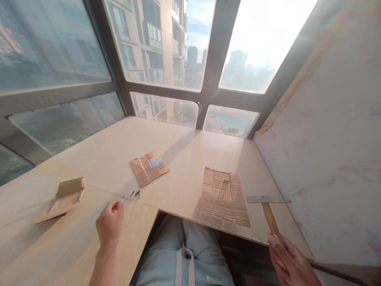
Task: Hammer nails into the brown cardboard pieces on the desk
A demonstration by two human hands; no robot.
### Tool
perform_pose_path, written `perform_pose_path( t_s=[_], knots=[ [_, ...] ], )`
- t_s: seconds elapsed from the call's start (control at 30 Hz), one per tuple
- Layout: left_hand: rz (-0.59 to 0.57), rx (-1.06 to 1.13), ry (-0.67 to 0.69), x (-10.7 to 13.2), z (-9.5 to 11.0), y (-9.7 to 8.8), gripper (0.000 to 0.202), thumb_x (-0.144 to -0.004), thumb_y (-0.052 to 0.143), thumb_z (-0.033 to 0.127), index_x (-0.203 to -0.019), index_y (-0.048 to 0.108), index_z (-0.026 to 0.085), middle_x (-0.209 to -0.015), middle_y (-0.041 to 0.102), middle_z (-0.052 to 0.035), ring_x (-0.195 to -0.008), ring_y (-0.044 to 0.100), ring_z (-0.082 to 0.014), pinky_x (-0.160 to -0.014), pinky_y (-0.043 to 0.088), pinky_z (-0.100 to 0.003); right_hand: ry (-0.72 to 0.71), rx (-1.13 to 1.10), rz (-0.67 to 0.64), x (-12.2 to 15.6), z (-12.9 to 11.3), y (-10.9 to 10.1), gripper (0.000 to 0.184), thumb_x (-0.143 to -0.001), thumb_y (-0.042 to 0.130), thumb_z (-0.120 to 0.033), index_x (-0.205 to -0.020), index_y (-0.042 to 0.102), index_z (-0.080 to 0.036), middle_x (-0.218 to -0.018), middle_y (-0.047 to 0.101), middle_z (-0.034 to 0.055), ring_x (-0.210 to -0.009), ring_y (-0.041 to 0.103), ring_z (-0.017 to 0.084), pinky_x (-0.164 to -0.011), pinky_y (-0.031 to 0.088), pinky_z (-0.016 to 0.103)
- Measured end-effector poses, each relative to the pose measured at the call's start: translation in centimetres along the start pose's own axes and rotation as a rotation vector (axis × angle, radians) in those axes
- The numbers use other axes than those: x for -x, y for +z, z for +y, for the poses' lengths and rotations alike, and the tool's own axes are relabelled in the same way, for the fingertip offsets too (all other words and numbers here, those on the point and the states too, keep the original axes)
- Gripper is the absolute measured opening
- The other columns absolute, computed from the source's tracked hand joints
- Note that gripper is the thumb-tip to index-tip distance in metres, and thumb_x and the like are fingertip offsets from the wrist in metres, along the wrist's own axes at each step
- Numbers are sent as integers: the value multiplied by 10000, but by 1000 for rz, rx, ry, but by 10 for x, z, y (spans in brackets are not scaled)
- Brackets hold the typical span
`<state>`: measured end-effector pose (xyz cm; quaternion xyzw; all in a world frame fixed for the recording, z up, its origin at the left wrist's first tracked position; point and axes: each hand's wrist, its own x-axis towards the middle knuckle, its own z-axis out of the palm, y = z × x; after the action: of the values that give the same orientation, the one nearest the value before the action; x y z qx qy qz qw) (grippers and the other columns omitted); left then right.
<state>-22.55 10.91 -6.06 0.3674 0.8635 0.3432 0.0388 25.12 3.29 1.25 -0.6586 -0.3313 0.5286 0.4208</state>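
Observation:
My right hand (290, 260) is closed around the wooden handle of a hammer (271, 220) and holds it upright at the right, its long thin metal head (264, 199) at the top. My left hand (110, 222) is closed in a pinch above the table, and a small dark nail (123, 197) sticks out at its fingertips. Just beyond lie several loose dark nails (137, 194). Left of the hammer, a piece of corrugated cardboard (208, 198) lies flat with rows of small dark holes. A few nails (226, 182) stand in its upper part.
A second cardboard piece (145, 169) with a printed label lies near the table's middle. At the left sits a folded, open cardboard piece (70, 198). The pale wooden table (178, 147) has a cut-out corner at my lap. Windows border its back, and a wall (327, 159) its right.

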Motion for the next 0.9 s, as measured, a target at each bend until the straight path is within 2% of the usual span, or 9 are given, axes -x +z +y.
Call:
perform_pose_path(
  t_s=[0.1, 0.23, 0.33, 0.43, 0.57, 0.73, 0.8, 0.83, 0.9],
  knots=[
    [-120, 341, 29, 16, 44, -9, 288, -759, 604, 441, -896, 665, 195, -842, 734, -68, -852, 694, -254, -834, 533, -369, -24, -26, 16, 3, -4, 6, 536, -746, 626, -683, -674, 366, -220, -487, 276, -120, -305, 147, -1, -229, 193, 115],
    [-326, 674, 183, 45, 121, -14, 365, -710, 701, 474, -919, 713, 176, -779, 739, -55, -757, 710, -221, -754, 580, -322, -20, -59, -17, 7, 0, 8, 546, -759, 609, -686, -658, 348, -218, -473, 299, -117, -304, 144, -2, -222, 198, 111],
    [-460, 841, 225, 60, 171, -5, 333, -694, 730, 429, -878, 729, 152, -743, 734, -62, -718, 710, -216, -692, 587, -310, -26, -123, 3, 13, 5, 10, 530, -757, 623, -674, -689, 361, -218, -505, 320, -118, -307, 147, -5, -221, 204, 106],
    [-652, 947, 222, 67, 208, 12, 316, -679, 733, 396, -850, 729, 130, -730, 728, -76, -705, 702, -212, -628, 573, -295, -19, -163, 23, 22, 6, 14, 520, -755, 627, -671, -706, 372, -220, -517, 312, -121, -302, 148, -6, -218, 203, 105],
    [-850, 995, 197, 72, 238, 43, 325, -662, 739, 388, -847, 723, 121, -759, 727, -82, -712, 692, -194, -609, 544, -267, -11, -194, 55, 32, 5, 17, 508, -760, 633, -659, -722, 389, -216, -523, 326, -119, -314, 143, -12, -227, 204, 94],
    [-880, 916, 308, 81, 259, 81, 287, -660, 742, 373, -812, 725, 130, -788, 733, -83, -733, 692, -198, -654, 542, -278, 3, -198, 60, 34, 3, 18, 507, -741, 647, -668, -761, 418, -215, -536, 342, -117, -311, 150, -15, -224, 200, 93],
    [-880, 939, 395, 88, 266, 76, 255, -674, 739, 364, -792, 719, 139, -828, 735, -83, -761, 693, -199, -696, 549, -289, 8, -202, 59, 32, 4, 19, 512, -729, 655, -671, -776, 425, -216, -534, 331, -120, -311, 151, -16, -226, 210, 93],
    [-888, 974, 430, 92, 269, 66, 243, -690, 734, 361, -799, 714, 145, -830, 733, -77, -758, 691, -194, -700, 552, -291, 8, -206, 60, 31, 4, 19, 512, -728, 657, -669, -773, 421, -217, -531, 326, -121, -311, 151, -16, -227, 210, 93],
    [-936, 1088, 478, 104, 270, 31, 209, -747, 705, 349, -844, 707, 163, -782, 716, -56, -712, 681, -177, -665, 557, -289, 7, -218, 62, 28, 5, 20, 509, -735, 655, -663, -763, 408, -219, -526, 325, -123, -309, 150, -16, -227, 205, 91]
  ],
)
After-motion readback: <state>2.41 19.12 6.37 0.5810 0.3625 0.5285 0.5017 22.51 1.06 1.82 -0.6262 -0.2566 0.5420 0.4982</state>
